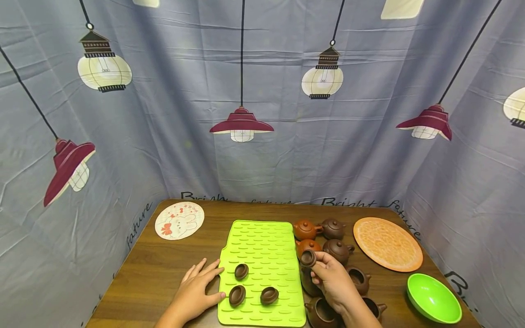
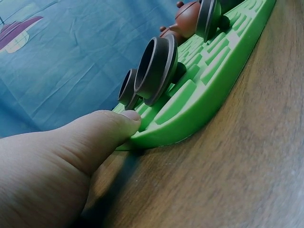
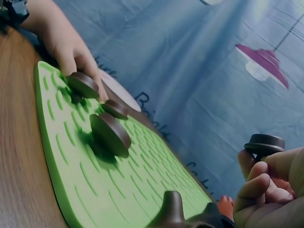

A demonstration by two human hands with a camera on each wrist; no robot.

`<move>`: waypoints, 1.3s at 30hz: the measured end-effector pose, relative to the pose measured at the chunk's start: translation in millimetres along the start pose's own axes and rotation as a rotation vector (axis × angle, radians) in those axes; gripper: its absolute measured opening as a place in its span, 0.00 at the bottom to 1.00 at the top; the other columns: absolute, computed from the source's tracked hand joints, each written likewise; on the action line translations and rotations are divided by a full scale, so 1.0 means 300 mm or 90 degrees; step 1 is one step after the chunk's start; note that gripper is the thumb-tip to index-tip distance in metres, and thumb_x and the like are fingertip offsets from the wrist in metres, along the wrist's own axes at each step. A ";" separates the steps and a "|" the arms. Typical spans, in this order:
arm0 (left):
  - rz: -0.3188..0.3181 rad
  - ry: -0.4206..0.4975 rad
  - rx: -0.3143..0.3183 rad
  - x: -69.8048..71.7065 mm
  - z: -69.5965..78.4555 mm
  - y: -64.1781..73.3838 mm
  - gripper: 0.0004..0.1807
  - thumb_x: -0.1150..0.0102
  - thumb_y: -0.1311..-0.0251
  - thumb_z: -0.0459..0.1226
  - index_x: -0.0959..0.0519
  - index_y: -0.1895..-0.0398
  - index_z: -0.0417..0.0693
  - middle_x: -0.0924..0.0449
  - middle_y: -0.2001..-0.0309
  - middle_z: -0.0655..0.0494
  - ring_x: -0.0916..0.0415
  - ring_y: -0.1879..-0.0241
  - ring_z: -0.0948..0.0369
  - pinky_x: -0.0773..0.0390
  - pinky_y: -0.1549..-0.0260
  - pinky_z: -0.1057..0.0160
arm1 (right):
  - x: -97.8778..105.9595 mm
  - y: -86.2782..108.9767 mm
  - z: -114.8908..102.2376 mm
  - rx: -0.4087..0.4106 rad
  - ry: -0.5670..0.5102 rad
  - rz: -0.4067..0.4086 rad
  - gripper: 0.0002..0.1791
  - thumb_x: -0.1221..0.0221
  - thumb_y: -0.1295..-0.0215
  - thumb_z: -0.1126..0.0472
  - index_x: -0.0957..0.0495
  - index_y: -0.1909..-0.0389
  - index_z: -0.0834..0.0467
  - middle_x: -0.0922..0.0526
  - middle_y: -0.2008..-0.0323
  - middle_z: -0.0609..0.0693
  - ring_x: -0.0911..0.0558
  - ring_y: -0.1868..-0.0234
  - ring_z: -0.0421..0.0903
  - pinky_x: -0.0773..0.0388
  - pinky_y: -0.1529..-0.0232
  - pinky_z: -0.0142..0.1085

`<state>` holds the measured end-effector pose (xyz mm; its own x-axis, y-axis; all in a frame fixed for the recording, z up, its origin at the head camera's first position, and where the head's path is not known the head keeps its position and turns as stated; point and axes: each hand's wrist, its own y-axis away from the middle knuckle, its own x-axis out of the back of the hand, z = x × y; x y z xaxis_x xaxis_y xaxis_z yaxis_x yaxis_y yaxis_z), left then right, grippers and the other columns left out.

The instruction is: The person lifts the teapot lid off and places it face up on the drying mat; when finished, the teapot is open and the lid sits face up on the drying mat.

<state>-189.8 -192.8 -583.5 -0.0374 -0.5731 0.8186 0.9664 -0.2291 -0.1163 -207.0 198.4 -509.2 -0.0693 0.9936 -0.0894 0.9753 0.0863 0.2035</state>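
Observation:
My right hand [image 1: 334, 284] pinches a dark brown teapot lid [image 1: 308, 258] by its knob, hollow underside turned up, over the mat's right edge. In the right wrist view thumb and fingers close round the knob beneath the lid [image 3: 266, 144]. Three more brown lids lie knob-down and tilted on the green ridged mat [image 1: 283, 269]: one farther back [image 1: 241, 272], one near the left edge [image 1: 237, 296], one toward the right [image 1: 269, 295]. My left hand [image 1: 190, 294] rests with fingers spread along the mat's left edge, its thumb touching that edge in the left wrist view.
Lidless brown teapots [image 1: 323, 314] stand around my right forearm, partly hidden. Behind them are two reddish teapots [image 1: 305, 230] and two dark ones [image 1: 338, 250] with lids on. An orange round mat [image 1: 387, 243] and green bowl [image 1: 434, 298] sit right; a rabbit-print round mat [image 1: 179, 221] lies back left.

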 end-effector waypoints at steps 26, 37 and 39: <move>-0.008 0.000 0.000 0.003 -0.003 -0.003 0.40 0.29 0.44 0.64 0.22 0.30 0.60 0.32 0.22 0.59 0.47 0.19 0.41 0.55 0.23 0.30 | -0.146 -0.079 0.013 -0.024 0.041 -0.089 0.17 0.43 0.20 0.58 0.27 0.41 0.64 0.20 0.61 0.49 0.27 0.68 0.39 0.26 0.69 0.27; -0.007 0.000 0.005 0.006 0.001 -0.001 0.40 0.29 0.44 0.64 0.21 0.30 0.60 0.31 0.23 0.58 0.47 0.19 0.41 0.55 0.23 0.30 | -0.209 -0.082 0.041 -0.007 0.155 -0.101 0.12 0.45 0.20 0.62 0.24 0.47 0.66 0.12 0.58 0.57 0.26 0.72 0.43 0.26 0.71 0.32; -0.005 -0.003 0.005 0.006 0.000 -0.002 0.40 0.29 0.44 0.64 0.21 0.30 0.60 0.31 0.23 0.59 0.47 0.19 0.42 0.54 0.23 0.30 | -0.219 -0.084 0.045 0.003 0.179 -0.102 0.11 0.45 0.21 0.62 0.23 0.47 0.66 0.12 0.60 0.58 0.26 0.73 0.43 0.28 0.74 0.32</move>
<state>-190.5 -193.6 -582.0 -0.0441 -0.5675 0.8222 0.9679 -0.2280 -0.1054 -224.1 129.8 -521.6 -0.2760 0.9489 0.1529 0.9484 0.2430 0.2037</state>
